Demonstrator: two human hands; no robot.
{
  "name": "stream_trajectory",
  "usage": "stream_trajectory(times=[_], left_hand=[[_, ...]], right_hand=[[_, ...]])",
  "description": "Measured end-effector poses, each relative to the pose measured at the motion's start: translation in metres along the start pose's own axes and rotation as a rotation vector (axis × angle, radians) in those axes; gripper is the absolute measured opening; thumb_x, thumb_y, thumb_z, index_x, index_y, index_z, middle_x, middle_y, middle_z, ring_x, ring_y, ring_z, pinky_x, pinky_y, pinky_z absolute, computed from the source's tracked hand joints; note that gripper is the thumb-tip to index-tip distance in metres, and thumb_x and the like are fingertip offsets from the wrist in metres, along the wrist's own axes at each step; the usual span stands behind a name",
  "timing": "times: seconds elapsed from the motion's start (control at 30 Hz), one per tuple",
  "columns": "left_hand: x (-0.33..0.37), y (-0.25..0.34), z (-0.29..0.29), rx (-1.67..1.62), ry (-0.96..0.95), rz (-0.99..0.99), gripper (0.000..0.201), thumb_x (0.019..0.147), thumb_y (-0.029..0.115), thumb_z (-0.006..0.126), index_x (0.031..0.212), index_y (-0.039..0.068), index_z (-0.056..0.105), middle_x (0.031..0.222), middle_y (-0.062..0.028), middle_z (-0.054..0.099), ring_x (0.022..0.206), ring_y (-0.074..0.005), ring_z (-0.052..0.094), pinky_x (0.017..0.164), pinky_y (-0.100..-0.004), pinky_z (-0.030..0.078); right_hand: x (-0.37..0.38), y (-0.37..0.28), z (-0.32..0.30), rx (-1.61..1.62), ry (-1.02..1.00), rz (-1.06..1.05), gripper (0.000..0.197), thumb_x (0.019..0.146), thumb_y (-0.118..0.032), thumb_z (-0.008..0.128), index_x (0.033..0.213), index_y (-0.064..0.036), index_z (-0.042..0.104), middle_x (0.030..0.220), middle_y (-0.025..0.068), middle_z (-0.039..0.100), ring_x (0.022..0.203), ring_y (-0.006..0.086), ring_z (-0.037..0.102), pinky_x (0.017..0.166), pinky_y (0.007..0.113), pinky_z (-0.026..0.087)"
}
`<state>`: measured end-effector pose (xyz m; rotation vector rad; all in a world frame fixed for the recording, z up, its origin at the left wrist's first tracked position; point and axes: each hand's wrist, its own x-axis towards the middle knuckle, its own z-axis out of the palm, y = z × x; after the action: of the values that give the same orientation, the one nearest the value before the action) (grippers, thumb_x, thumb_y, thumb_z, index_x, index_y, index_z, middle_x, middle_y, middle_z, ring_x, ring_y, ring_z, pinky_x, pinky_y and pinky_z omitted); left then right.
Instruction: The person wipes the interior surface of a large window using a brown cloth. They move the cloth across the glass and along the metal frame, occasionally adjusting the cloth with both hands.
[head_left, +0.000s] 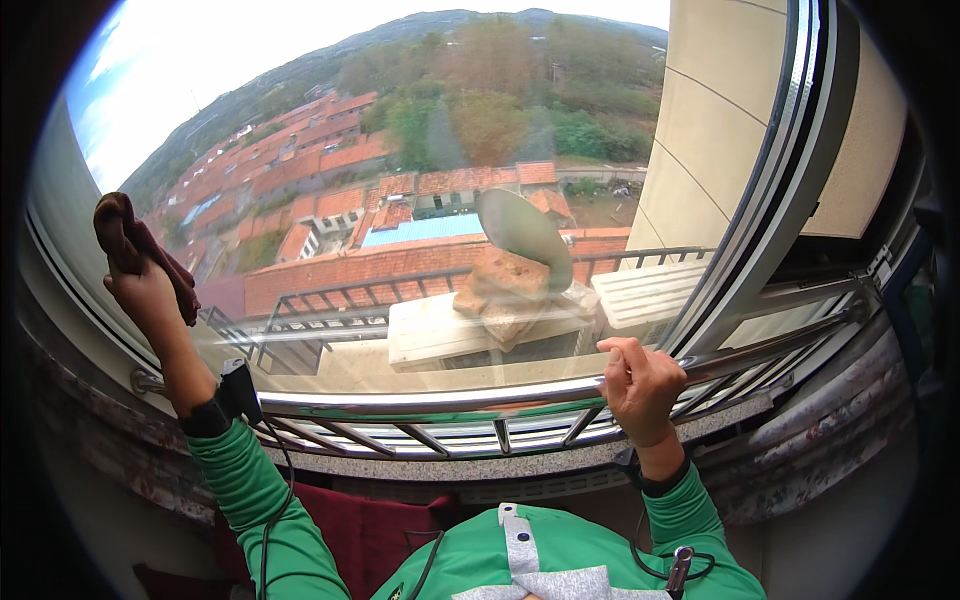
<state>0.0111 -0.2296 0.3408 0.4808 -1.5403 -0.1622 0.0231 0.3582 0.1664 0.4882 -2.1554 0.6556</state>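
Pressing a dark brown cloth [135, 245] against the inside of a large window pane [400, 200], a person in green sleeves works at a high window above a town of red-tiled roofs [330, 210]. The left hand [150, 295] is raised to the far left of the glass, its grip closed around the bunched cloth, which sits at the top of the hand and hangs partly down beside it. A black band with a small black device [238, 390] is strapped at that wrist, a cable trailing down the sleeve.

The right hand [640, 385] is lower and well apart from the left, its grip curled shut around a shiny metal railing [450, 405] that runs along the inside of the window just above the stone sill [520, 460]. Through the glass, a white outdoor unit [430, 335] stands on a ledge with broken bricks [505, 285] and a grey dish [520, 230] on top of it, black balcony bars [320, 300] behind. To the right, the window frame [770, 180] slants upward beside a beige wall [720, 120]. Wooded hills rise beyond the roofs under a pale sky.
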Motion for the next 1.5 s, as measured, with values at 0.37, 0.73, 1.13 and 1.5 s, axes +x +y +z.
stream_trajectory(times=[0.37, 0.73, 1.13, 1.5], left_hand=[[-0.112, 0.329, -0.042, -0.291, -0.063, 0.611, 0.064, 0.077, 0.015, 0.085, 0.136, 0.025, 0.064, 0.115, -0.0078, 0.05, 0.1, -0.0262, 0.067, 0.072, -0.0381, 0.063], [-0.237, 0.361, -0.062, -0.503, -0.521, 1.218, 0.046, 0.074, 0.022, 0.075, 0.119, 0.015, 0.07, 0.11, -0.0054, 0.055, 0.097, -0.0199, 0.059, 0.077, -0.032, 0.054], [-0.115, 0.116, -0.063, -0.206, -0.386, 0.609, 0.054, 0.078, 0.003, 0.079, 0.128, 0.02, 0.07, 0.115, -0.0094, 0.053, 0.1, -0.0279, 0.066, 0.077, -0.0394, 0.059], [0.005, -0.019, 0.0, 0.056, -0.028, -0.099, 0.044, 0.097, 0.027, 0.071, 0.135, 0.008, 0.061, 0.107, -0.027, 0.056, 0.098, -0.0446, 0.064, 0.087, -0.0496, 0.051]], right_hand=[[-0.001, 0.002, 0.0, 0.008, 0.008, -0.026, 0.006, 0.089, -0.009, 0.067, 0.093, -0.0126, 0.07, 0.059, 0.004, 0.058, 0.053, 0.0247, 0.061, 0.055, 0.037, 0.045], [-0.007, 0.011, 0.0, 0.016, 0.015, -0.098, 0.004, 0.09, -0.011, 0.066, 0.092, -0.0102, 0.069, 0.064, 0.0041, 0.062, 0.056, 0.0243, 0.062, 0.055, 0.037, 0.044], [-0.003, 0.001, 0.0, 0.044, 0.01, -0.019, 0.009, 0.091, -0.008, 0.063, 0.091, -0.0114, 0.072, 0.06, 0.0042, 0.062, 0.055, 0.0244, 0.062, 0.058, 0.036, 0.047], [-0.002, -0.001, 0.0, -0.007, -0.007, -0.008, 0.01, 0.093, -0.01, 0.061, 0.089, -0.0119, 0.07, 0.061, 0.0061, 0.062, 0.054, 0.0282, 0.061, 0.056, 0.038, 0.046]])
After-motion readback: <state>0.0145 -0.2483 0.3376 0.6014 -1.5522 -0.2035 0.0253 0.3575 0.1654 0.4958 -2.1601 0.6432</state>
